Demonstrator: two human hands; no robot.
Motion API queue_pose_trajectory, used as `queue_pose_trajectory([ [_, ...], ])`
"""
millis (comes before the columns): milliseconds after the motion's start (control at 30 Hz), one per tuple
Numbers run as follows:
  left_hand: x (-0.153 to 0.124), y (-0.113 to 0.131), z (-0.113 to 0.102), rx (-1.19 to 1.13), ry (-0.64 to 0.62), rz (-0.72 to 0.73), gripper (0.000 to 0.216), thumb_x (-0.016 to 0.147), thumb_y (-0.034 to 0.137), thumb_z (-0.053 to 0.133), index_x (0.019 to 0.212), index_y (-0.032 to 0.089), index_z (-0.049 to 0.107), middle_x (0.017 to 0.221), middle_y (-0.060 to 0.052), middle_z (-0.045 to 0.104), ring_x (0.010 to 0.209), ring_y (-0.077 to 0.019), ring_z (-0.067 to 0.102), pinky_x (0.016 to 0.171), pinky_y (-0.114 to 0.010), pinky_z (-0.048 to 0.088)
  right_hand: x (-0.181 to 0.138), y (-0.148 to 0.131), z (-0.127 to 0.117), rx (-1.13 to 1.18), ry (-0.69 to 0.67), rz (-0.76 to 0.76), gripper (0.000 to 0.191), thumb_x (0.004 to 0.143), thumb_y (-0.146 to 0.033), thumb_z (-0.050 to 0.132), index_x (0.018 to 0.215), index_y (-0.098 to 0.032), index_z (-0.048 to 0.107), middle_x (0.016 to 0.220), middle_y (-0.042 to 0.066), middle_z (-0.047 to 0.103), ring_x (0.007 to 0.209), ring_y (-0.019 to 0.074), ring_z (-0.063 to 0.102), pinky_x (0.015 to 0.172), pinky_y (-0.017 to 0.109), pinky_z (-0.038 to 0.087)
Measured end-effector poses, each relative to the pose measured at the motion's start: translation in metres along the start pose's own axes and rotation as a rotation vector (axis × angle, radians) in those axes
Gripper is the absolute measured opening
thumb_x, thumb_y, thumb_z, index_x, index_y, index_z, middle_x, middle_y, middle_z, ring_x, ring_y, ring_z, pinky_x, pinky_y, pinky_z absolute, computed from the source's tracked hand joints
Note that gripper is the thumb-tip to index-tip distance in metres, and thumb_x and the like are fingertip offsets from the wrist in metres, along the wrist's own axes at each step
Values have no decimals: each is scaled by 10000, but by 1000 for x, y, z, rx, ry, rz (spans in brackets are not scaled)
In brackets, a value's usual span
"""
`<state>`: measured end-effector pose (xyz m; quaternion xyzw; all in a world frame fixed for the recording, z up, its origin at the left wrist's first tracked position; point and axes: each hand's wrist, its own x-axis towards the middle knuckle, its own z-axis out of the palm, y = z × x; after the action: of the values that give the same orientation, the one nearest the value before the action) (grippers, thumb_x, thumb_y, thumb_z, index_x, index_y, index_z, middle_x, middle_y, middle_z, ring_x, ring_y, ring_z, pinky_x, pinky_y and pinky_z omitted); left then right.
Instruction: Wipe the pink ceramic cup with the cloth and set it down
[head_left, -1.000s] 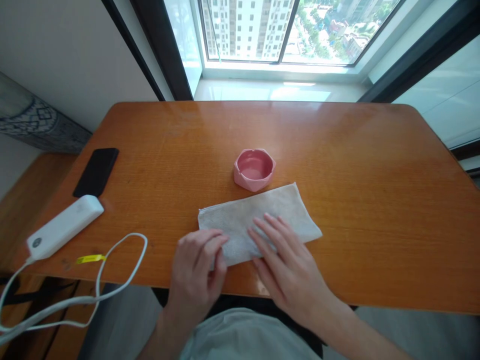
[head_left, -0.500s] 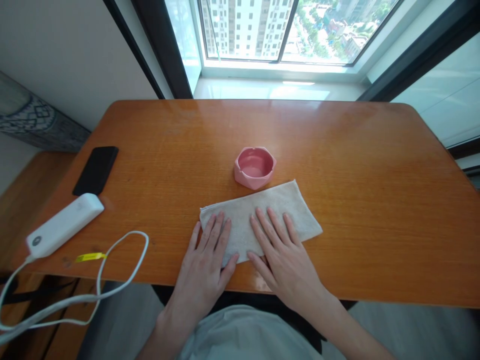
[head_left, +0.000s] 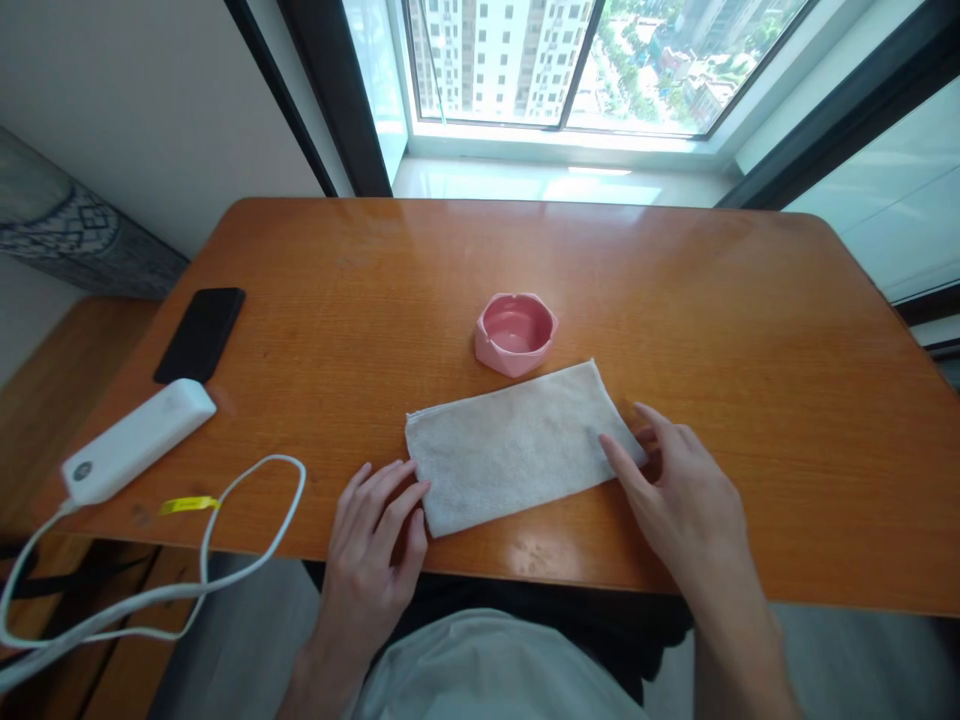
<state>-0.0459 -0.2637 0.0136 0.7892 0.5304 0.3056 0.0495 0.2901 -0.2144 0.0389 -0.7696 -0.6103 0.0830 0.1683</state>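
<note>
A folded off-white cloth (head_left: 510, 445) lies flat and slightly slanted on the wooden table, close to its front edge. My left hand (head_left: 375, 535) is at the cloth's left end, its fingers loosely bent and apart, with the fingertips by the edge. At the right corner is my right hand (head_left: 686, 495); its thumb is over the cloth and its fingers reach past the edge, a gap showing between them. Just beyond the cloth's far edge stands a pink faceted bowl (head_left: 516, 340), with nothing visible inside.
On the left are a black phone (head_left: 200, 335) and a white power strip or adapter (head_left: 139, 440). Its white cable (head_left: 281, 530), carrying a yellow tag (head_left: 187, 504), loops over the table's front edge. A window (head_left: 562, 70) is behind the wooden table (head_left: 765, 380).
Both hands have come off the middle of the cloth and moved apart, the left to its left edge, the right to its right corner. The cloth and bowl stay put.
</note>
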Motion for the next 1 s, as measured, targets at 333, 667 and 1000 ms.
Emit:
queue_pose_trajectory([
  [333,44,29,9,-76,-34,72,353,1075,86,597,1403,197,659,1487,-114,717,1449,-243,641,1353,-504,447,-14,-2,-9,90,9,184,659,1021,-794,503,1282,-240,746,1149,118,815,948,335,759,817,465,518],
  [667,85,29,33,256,-271,-57,498,1151,401,576,1596,176,590,1494,-185,732,1239,-359,731,1045,-521,569,-27,-6,-8,255,-42,267,764,992,-807,598,1492,-240,702,919,66,829,787,301,774,734,412,521],
  [1000,80,25,19,140,-278,-169,409,1171,449,552,1458,180,665,1235,-96,780,1127,-295,718,986,-445,563,-2,-30,8,321,-39,159,552,1036,-618,644,1442,-258,746,1082,74,825,921,292,772,887,471,560],
])
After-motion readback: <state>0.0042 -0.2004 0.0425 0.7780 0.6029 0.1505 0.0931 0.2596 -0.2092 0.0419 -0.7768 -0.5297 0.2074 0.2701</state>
